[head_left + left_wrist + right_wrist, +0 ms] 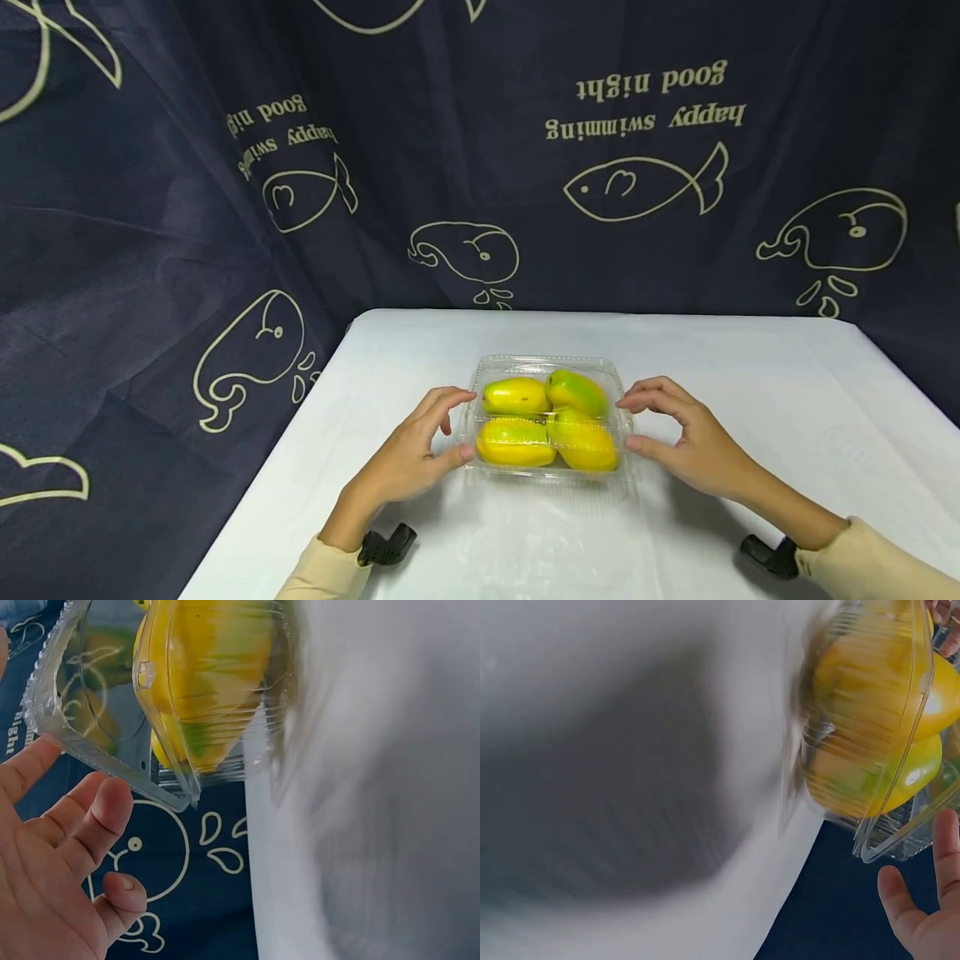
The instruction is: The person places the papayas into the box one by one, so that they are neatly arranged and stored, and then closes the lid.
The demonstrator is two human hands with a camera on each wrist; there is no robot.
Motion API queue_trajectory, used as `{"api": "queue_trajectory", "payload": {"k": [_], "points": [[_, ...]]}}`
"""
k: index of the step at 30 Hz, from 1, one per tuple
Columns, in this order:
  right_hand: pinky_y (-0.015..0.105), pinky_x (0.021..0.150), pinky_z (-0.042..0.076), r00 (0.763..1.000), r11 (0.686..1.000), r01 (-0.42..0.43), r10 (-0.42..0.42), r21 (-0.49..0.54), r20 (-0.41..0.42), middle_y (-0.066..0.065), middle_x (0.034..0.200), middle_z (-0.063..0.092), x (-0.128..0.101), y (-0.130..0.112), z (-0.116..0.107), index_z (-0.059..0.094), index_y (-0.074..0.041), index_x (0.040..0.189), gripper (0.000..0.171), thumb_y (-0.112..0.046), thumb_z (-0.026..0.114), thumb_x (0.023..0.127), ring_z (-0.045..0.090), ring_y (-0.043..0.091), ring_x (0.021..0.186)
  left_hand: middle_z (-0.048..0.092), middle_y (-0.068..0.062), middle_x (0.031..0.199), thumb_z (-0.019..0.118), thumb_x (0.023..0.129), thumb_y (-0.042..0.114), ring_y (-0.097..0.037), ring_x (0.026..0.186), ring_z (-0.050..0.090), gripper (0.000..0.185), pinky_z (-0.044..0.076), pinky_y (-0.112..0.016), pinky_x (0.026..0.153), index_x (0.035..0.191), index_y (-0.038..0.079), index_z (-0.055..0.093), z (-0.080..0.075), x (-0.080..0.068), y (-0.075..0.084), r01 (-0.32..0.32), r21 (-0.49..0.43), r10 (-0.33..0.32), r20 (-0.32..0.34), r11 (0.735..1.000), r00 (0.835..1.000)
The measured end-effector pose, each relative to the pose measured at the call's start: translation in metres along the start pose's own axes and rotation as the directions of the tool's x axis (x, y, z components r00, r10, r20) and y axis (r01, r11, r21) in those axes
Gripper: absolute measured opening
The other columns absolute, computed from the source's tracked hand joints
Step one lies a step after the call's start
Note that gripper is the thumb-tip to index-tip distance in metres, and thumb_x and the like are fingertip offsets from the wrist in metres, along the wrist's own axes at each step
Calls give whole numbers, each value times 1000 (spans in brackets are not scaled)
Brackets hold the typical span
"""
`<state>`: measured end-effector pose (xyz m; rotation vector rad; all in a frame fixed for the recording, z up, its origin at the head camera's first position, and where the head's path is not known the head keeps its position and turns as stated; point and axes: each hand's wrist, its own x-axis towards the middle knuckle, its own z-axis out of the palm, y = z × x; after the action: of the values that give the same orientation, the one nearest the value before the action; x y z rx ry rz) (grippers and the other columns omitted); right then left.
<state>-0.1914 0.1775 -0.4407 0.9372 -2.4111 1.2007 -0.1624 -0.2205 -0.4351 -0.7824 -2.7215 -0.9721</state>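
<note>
Box: clear plastic clamshell (550, 417), four mangoes (516, 397) inside; thin walls, likely flexes (and slippery).
Hands: left hand (415, 450), right hand (688, 437) flank its sides, fingers curved, thumbs touching.
Hold: low, both sides.

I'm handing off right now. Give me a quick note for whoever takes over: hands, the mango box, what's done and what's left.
Left hand: open, fingers curved at the left side of the clear plastic box, thumb at its lower edge; no firm grip visible.
Right hand: open, fingertips at the box's right side, likewise not gripping.
Box: sits mid-table on the white table, lid down, four yellow-green mangoes inside.
Done: hands placed either side.
Left: likely grasping, then lifting or opening the box.
</note>
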Motion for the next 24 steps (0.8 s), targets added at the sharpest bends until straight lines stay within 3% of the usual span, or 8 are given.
{"api": "queue_trajectory", "payload": {"k": [11,16,24], "points": [[11,96,39,999,1000,-29,29,-8,-17,3,126,59,-10,-3,4,66,-32,117,53,-9,88,75,53,2,112,39,20,147,69,94,45,-13,95,54,65,44,-21,56,150,30,42,4,-6,0,-18,27,18,11,999,1000],[12,96,39,997,998,-65,65,-9,-30,-3,125,59,-16,-9,7,67,-34,118,51,-11,87,77,53,2,114,41,21,143,69,94,44,-17,92,55,63,44,-20,56,150,34,41,7,-8,-2,-5,47,4,15,999,1000],[8,96,40,990,993,-117,117,4,-77,-8,121,59,-25,-16,13,70,-29,120,41,-11,81,84,53,-1,112,43,21,140,61,99,46,-10,89,52,54,44,-20,58,148,41,40,11,-11,-4,6,83,-6,-6,997,1000]]}}
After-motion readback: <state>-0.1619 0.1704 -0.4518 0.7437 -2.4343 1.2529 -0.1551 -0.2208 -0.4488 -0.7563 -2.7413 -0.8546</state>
